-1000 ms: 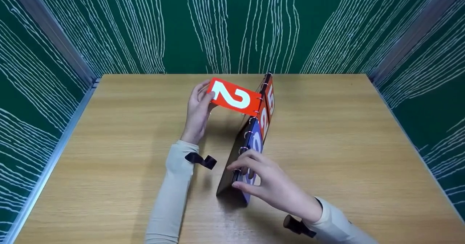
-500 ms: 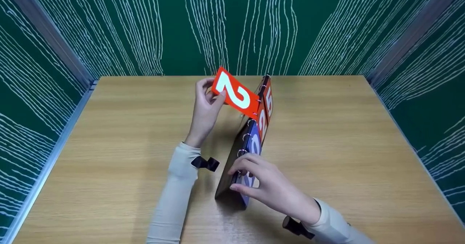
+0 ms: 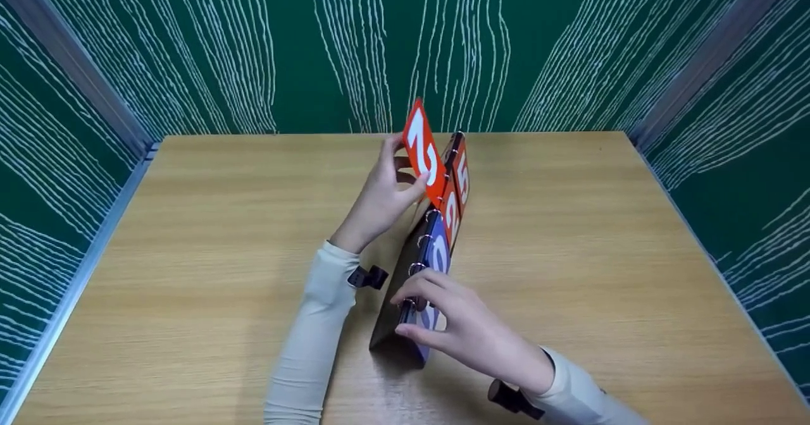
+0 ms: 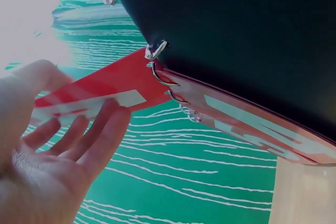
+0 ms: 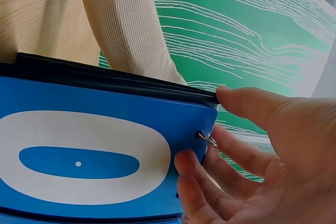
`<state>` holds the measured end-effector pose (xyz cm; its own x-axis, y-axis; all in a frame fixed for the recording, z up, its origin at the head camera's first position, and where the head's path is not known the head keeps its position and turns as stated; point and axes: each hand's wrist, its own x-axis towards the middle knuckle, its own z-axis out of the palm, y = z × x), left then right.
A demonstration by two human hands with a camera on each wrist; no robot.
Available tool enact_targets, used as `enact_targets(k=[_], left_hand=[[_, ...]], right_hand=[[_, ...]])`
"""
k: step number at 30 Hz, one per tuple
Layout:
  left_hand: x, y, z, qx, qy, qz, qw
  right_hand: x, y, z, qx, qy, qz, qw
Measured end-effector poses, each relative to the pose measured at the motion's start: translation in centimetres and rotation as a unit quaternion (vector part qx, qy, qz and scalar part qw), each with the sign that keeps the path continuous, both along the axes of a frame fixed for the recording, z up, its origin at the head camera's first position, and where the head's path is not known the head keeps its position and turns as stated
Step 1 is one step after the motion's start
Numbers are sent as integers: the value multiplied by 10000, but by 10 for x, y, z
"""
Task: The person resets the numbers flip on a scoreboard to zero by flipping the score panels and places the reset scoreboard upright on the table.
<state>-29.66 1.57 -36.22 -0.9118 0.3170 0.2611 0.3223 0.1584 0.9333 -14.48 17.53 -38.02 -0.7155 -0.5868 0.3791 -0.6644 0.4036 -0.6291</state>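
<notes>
A flip scoreboard (image 3: 393,305) with a black folding stand stands upright on the table, its end toward me. Red number cards and blue number cards hang on metal rings along its top edge. My left hand (image 3: 376,200) holds a raised red card (image 3: 423,150) marked 2, thumb on one face and fingers on the other. In the left wrist view this card (image 4: 118,80) slants up from its rings. My right hand (image 3: 474,330) grips the scoreboard's near end at the top. In the right wrist view its thumb touches the black edge, and fingertips lie on a blue card (image 5: 113,103) marked 0.
The light wooden table (image 3: 601,254) lies under the scoreboard. Green walls (image 3: 329,52) with white wavy lines enclose its back and sides. Black wrist cameras (image 3: 514,401) are strapped over both sleeves.
My left hand has swung the red card up and to the right, from nearly flat on the left to steeply upright over the rings. My right hand stays at the near end.
</notes>
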Motion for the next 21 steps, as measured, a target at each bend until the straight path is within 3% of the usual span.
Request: enact_targets(k=[10, 17, 21], left_hand=[[-3, 6, -2, -751, 323, -436, 9957], [-1, 11, -5, -1401, 422, -640, 9872], [-1, 13, -8, -1575, 596, -710, 9832]], right_hand=[[-2, 0, 1, 172, -71, 3, 9998], [-2, 2, -1, 435, -175, -45, 9989], [-3, 1, -3, 383, 18, 86, 9992]])
